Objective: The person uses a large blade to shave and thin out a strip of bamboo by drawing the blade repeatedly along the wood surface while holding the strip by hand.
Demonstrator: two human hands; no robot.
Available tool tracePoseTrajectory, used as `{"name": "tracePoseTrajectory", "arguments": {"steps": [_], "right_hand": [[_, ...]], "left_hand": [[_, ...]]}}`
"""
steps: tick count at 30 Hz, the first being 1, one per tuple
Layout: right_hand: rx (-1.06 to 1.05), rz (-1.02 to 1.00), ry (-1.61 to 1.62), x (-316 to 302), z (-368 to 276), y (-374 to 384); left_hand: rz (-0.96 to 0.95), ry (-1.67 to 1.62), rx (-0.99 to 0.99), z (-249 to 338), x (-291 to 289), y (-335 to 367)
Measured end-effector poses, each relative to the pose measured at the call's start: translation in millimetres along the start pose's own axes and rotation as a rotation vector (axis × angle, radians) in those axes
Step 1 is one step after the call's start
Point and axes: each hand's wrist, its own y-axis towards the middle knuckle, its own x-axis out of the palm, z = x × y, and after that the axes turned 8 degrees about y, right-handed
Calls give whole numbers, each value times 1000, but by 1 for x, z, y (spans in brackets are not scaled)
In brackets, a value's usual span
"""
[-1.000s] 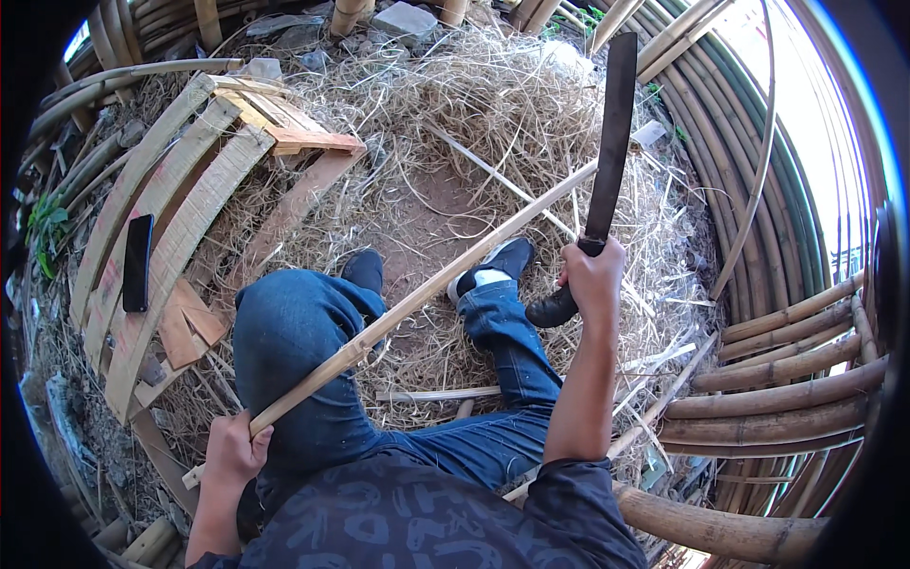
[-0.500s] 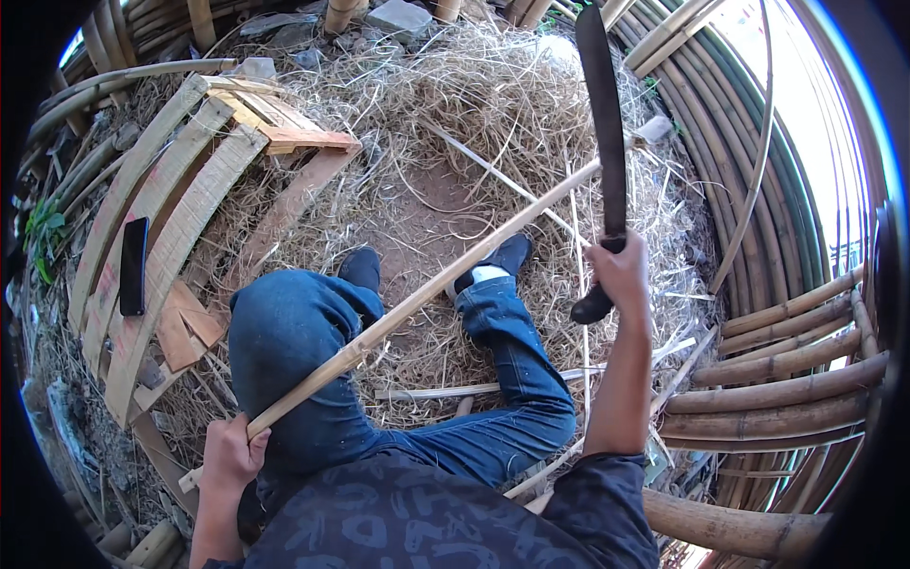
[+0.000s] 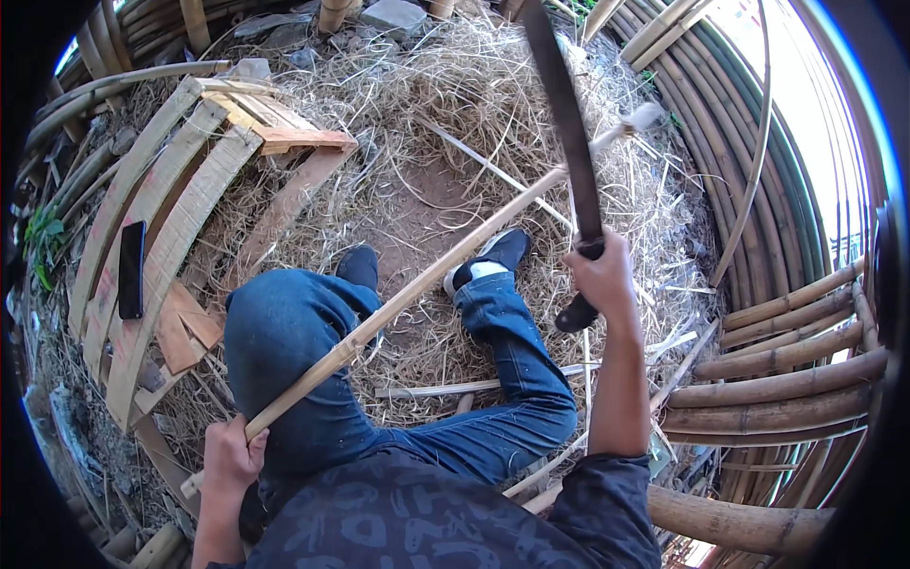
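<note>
Head view: machete (image 3: 571,142) across bamboo strip (image 3: 417,290), open soil (image 3: 431,211) alongside.

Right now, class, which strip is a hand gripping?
The long strip across the left knee, gripped by the left hand; strips on the ground lie unheld.

Shirt (image 3: 417,522): dark, short-sleeved, grey letter print. Jeans (image 3: 284,332): blue denim. Shoes (image 3: 510,248): dark, pale sole edge.
</note>
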Motion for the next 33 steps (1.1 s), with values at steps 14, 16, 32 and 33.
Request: {"name": "tracePoseTrajectory", "arguments": {"steps": [14, 16, 32, 33], "right_hand": [[85, 275, 273, 8, -12, 10], [138, 316, 286, 14, -18, 10], [116, 140, 106, 35, -19, -2], [-15, 85, -20, 44, -27, -12]], "left_hand": [[-27, -20, -63, 4, -5, 9], [-26, -48, -51, 4, -2, 9], [-20, -15, -50, 15, -3, 8], [-22, -16, -48, 11, -2, 7]]}}
